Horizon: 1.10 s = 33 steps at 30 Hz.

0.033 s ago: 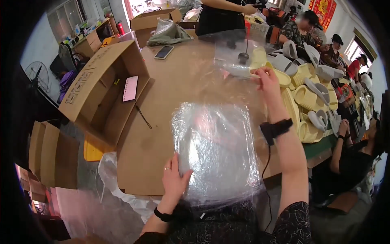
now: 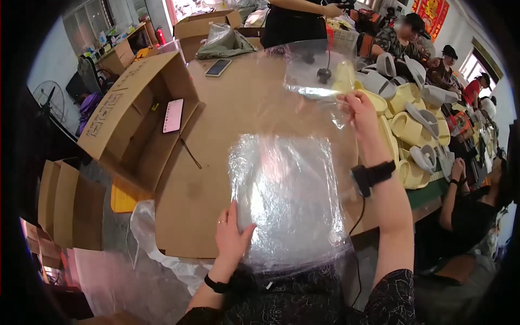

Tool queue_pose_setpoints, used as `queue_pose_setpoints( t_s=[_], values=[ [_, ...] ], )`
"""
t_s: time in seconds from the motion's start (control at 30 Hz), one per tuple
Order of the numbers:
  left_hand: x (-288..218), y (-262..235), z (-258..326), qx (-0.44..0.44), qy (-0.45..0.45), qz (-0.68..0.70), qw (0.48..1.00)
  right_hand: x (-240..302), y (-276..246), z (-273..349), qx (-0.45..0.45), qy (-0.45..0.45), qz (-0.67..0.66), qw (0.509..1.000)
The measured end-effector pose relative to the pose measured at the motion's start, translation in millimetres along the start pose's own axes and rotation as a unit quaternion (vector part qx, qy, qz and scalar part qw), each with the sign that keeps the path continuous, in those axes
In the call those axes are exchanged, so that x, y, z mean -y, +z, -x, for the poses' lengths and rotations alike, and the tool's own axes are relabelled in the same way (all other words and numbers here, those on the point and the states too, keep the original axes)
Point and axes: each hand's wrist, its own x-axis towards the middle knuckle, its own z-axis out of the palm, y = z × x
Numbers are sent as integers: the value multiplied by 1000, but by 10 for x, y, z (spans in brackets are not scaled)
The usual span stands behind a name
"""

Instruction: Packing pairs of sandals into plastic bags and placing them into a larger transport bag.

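Clear plastic stack [image 2: 287, 200] lies on the brown table [image 2: 189, 216] in the head view — I can't count layers thru the glare, and its near edge blurs against the dark shirt [image 2: 292, 298]. R hand [image 2: 359, 112] nearly closed, thumb + fingertips pinching a clear film [image 2: 314, 91] whose outline's hard to trace. L hand [image 2: 233, 238] loosely spread, thumb apart, resting w/o clenching on the stack's L edge.
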Motion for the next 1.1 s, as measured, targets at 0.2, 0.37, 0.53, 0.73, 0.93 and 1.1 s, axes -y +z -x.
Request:
queue_pose_setpoints(
  t_s=[0.2, 0.37, 0.53, 0.73, 0.93, 1.1],
  values=[
    [34, -47, 4, -5, 6, 11, 1000, 104, -240, 997, 21, 155, 74, 985],
    [89, -108, -73, 11, 6, 182, 983, -381, -236, 1694, -46, 181, 84, 979],
    [165, -206, -176, 86, -145, 345, 923, -864, -381, 1873, -57, 81, 221, 970],
    [-80, -254, -292, 84, -74, 187, 976, -762, -474, 2107, -20, -13, 513, 858],
    [82, 44, -475, 23, -31, 152, 988, -708, -453, 2120, 35, 96, 426, 899],
    [-214, -85, -623, 148, -73, 317, 934, -913, -625, 2068, 42, 207, 187, 959]
  ],
)
